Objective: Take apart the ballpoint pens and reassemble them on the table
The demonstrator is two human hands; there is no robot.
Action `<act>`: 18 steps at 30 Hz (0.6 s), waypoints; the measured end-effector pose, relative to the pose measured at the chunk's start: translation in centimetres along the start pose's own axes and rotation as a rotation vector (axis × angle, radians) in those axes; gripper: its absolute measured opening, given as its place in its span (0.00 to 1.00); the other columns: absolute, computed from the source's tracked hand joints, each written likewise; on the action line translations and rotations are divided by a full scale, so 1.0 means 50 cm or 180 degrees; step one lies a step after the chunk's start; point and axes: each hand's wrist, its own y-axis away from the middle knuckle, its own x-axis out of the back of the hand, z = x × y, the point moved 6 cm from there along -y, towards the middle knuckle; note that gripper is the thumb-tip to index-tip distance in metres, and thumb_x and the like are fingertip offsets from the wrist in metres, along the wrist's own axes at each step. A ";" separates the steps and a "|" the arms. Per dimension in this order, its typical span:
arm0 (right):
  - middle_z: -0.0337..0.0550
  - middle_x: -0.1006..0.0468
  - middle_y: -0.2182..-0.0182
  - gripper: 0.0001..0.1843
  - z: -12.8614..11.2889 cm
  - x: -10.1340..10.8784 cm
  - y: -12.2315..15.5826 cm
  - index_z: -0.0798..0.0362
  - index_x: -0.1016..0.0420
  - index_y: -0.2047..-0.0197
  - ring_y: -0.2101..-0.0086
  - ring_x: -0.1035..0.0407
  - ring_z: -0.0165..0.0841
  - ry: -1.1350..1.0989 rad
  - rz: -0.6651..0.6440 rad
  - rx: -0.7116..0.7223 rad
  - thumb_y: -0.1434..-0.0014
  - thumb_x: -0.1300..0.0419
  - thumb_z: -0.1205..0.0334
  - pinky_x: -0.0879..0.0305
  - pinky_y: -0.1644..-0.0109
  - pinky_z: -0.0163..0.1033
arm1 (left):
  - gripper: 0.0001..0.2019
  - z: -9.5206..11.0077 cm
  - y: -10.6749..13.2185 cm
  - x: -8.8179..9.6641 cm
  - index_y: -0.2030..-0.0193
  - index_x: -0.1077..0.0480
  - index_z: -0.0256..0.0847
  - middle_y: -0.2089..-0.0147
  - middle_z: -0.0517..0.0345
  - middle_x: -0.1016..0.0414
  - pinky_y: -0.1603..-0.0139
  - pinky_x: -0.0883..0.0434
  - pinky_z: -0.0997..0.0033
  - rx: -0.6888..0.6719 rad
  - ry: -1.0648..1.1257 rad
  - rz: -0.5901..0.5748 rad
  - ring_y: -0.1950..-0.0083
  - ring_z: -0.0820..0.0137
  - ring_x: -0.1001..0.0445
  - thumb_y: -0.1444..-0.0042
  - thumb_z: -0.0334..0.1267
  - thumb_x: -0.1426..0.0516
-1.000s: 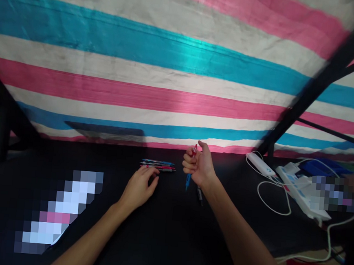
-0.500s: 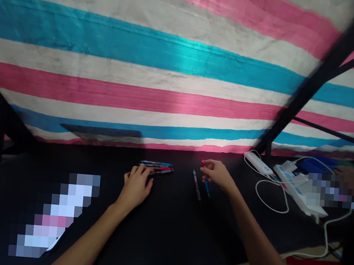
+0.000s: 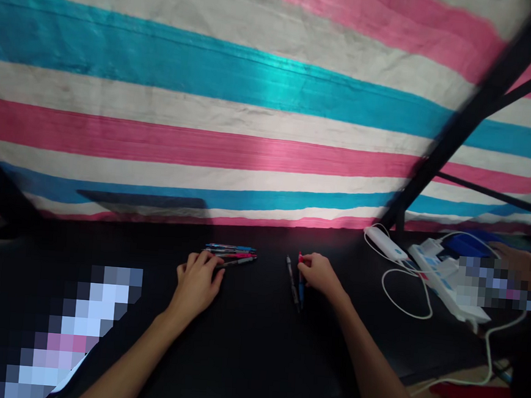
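Several pens [image 3: 238, 249] lie side by side on the black table, with blue, pink and grey barrels showing. My left hand [image 3: 199, 279] curls its fingers over their left ends, thumb close to the grey one, hiding those ends. To the right, my right hand [image 3: 319, 274] pinches the upper part of a blue pen [image 3: 301, 295]. Something red pokes out above these fingertips; whether it belongs to the same pen, I cannot tell. Just left of the blue pen, a grey and black pen [image 3: 292, 281] lies nearly parallel to it.
A screen blurred out [image 3: 81, 325] is at the left. On the right are a white power strip [image 3: 443, 280], a white charger [image 3: 385, 244] and looping cables. Another person's hand [image 3: 517, 268] is beyond them. A striped sheet [image 3: 251, 149] and black bars [image 3: 458, 137] stand behind.
My right hand has moved slightly left and down, bringing the blue pen alongside the grey and black one. The left hand stays on its pens; the view has shifted a little.
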 end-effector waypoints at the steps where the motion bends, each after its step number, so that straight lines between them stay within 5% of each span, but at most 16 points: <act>1: 0.41 0.28 0.84 0.09 -0.004 0.001 0.000 0.56 0.27 0.79 0.83 0.35 0.29 0.0065 0.0008 0.0070 0.51 0.45 0.69 0.44 0.78 0.32 | 0.12 -0.001 0.000 0.001 0.57 0.29 0.44 0.53 0.48 0.30 0.56 0.37 0.54 0.0010 0.0022 0.0004 0.50 0.55 0.37 0.40 0.39 0.51; 12: 0.40 0.28 0.82 0.09 -0.021 -0.003 0.011 0.55 0.23 0.73 0.79 0.37 0.31 0.0440 0.0068 0.0354 0.50 0.45 0.69 0.50 0.73 0.34 | 0.10 -0.010 -0.003 0.004 0.60 0.25 0.47 0.55 0.52 0.27 0.59 0.39 0.60 0.0098 0.0148 0.0045 0.52 0.57 0.36 0.42 0.39 0.47; 18: 0.41 0.25 0.79 0.14 -0.017 -0.010 0.012 0.55 0.20 0.61 0.76 0.33 0.32 0.0410 0.0076 0.0397 0.48 0.44 0.67 0.44 0.71 0.34 | 0.08 -0.008 -0.004 0.012 0.62 0.25 0.48 0.57 0.55 0.26 0.58 0.39 0.60 0.0055 0.0441 0.0099 0.54 0.58 0.33 0.44 0.36 0.45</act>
